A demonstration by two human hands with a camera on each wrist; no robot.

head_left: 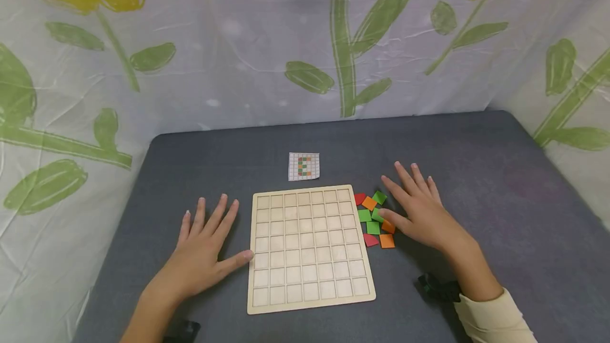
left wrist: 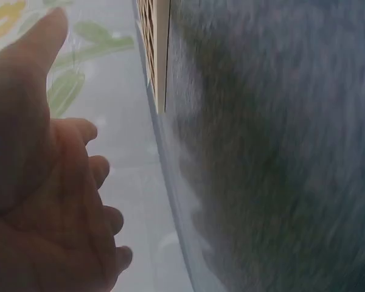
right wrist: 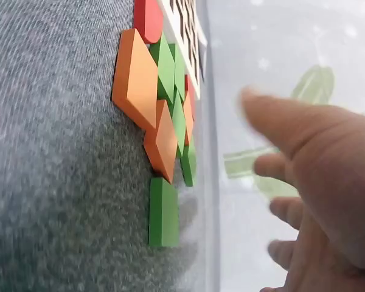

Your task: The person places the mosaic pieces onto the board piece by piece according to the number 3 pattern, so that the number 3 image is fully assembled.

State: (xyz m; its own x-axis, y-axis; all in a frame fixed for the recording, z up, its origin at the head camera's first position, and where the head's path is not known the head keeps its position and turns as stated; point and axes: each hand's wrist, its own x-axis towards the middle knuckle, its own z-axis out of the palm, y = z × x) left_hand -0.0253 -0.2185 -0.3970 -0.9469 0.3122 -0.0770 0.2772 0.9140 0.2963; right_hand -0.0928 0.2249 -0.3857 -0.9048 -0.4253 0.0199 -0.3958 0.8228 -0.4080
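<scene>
A square wooden grid board (head_left: 312, 250) with bare cells lies on the table. Fingers spread, my left hand (head_left: 195, 261) is to its left, and the thumb tip reaches the board's left edge; whether it touches, I cannot tell. Past the board's right edge lies a loose cluster of small tiles: red (head_left: 370, 240), orange (head_left: 387, 241) and green (head_left: 373, 227). My right hand (head_left: 424, 213) hovers over the cluster's right side, fingers extended and holding nothing. In the right wrist view, a green tile (right wrist: 163, 213) lies a little apart from the others.
Behind the board lies a small paper card (head_left: 304, 167) printed with a grid and a coloured pattern. The dark grey table (head_left: 229, 158) meets a hanging sheet (head_left: 238, 68) with painted flowers at the back and sides. Black straps (head_left: 438, 287) are at the wrists.
</scene>
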